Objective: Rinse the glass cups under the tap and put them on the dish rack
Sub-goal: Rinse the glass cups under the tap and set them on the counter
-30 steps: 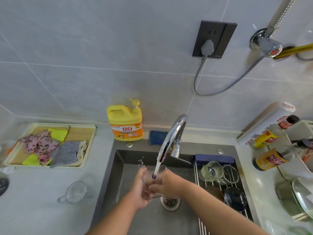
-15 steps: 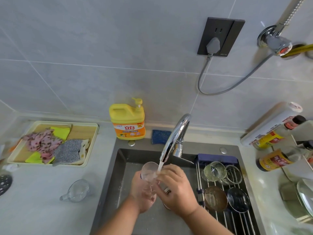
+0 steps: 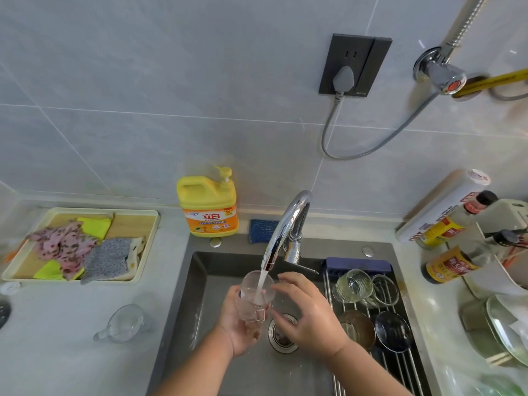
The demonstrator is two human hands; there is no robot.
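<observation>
Step in hand: rinsing. Left hand (image 3: 238, 327) curls round the lower half of the glass cup (image 3: 255, 300), mouth up, straight under the tap (image 3: 287, 224), with the stream running into it. Right hand (image 3: 310, 318) is just right of the stream, fingers loosely spread, tips by the rim; touching or not, cannot tell.

To do it well, probably: keep the mouth centred under the spout, let it fill, swirl, and tip out over the sink (image 3: 200, 284). Wet glass slips, so a firm low hold with the second hand steadying. Then mouth-down into a free gap on the dish rack (image 3: 400, 370), right of the tap, without knocking the glass already there.

Counts, from far left of the tap:
- tray (image 3: 148, 215) of cloths: 1
- handled cup (image 3: 125, 322) lying on the counter: 1
- detergent bottle (image 3: 208, 207): 1
- sponge (image 3: 263, 230): 1
- cup under the tap: 1
- clear rack cups (image 3: 354, 285): 2
- darker round pieces (image 3: 393, 331): 2, kind unclear

Glass cups seen: 4
</observation>
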